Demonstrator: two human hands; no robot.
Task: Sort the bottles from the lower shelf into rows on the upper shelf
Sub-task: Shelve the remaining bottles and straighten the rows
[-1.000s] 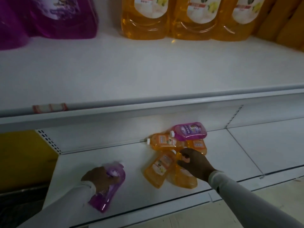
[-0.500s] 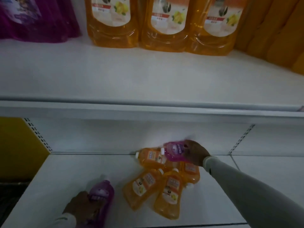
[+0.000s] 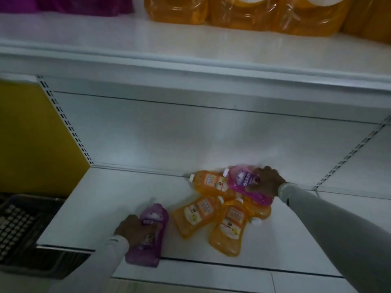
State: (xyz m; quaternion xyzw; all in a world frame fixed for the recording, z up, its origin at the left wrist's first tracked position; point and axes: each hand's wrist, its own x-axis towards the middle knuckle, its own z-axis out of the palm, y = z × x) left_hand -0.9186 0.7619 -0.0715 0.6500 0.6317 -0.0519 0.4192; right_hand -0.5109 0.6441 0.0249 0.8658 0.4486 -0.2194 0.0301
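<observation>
Left hand [image 3: 135, 229] closed around purple bottle [image 3: 148, 235] near lower shelf [image 3: 105, 197] front edge; right hand [image 3: 265, 182] clasping pink bottle [image 3: 245, 185] atop orange bottles [image 3: 211, 210] by rear edge, likely for lifting together to upper shelf [image 3: 190, 45].

Lower shelf [image 3: 118, 199]: left hand [image 3: 133, 230] grips a purple bottle [image 3: 148, 235] lying near the front edge. Right hand [image 3: 265, 182] grips a second purple bottle [image 3: 246, 185] resting atop a heap of orange bottles [image 3: 220, 212]. Upper shelf [image 3: 105, 39]: large orange bottles [image 3: 243, 11] standing at the back.
</observation>
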